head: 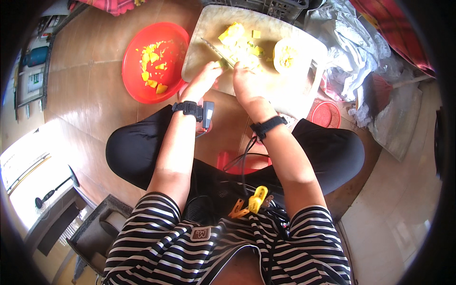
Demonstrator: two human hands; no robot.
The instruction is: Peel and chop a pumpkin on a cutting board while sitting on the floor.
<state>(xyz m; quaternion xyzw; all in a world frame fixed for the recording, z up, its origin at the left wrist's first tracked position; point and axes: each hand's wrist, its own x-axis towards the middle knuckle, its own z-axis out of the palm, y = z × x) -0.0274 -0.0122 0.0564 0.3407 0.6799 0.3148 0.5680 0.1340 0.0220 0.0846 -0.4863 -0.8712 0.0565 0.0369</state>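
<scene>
A white cutting board (203, 60) lies before me in bright sun. My right hand (245, 80) grips a knife (216, 51), its blade slanting up and left over the board. The knife's handle is hidden in that hand. At the board's near-left edge, my left hand (205, 79) pinches a small pumpkin piece (222, 64) with green rind, close against the blade. Beyond both hands lie a larger chunk of pumpkin (231, 34) and several cut bits, partly washed out by glare. A halved pumpkin (286, 55) rests on the right, its seedy hollow facing up.
Left of the board stands a red plastic basin (133, 83) holding yellow pumpkin pieces. A dark plastic crate (281, 9) is behind the board. Crumpled plastic bags (342, 46) and a small red basket (326, 114) sit at the right. Cables (245, 156) hang between my legs.
</scene>
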